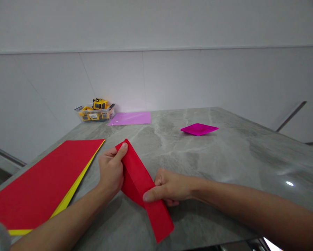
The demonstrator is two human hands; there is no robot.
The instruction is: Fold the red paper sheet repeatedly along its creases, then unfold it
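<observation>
Red paper (143, 188), folded into a long strip, is lying slantwise on the surface (224, 157) near you, your left hand (110, 170) pinning its far end while your right hand (166, 188) is pinching its middle, keeping the fold flat.

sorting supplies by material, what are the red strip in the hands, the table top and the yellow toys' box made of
Red strip: looks like matte paper, folded flat with sharp creases. Table top: grey with pale veins and a glossy glare spot, likely polished stone or a stone-look slab. Toys' box: see-through, probably clear plastic.
</observation>
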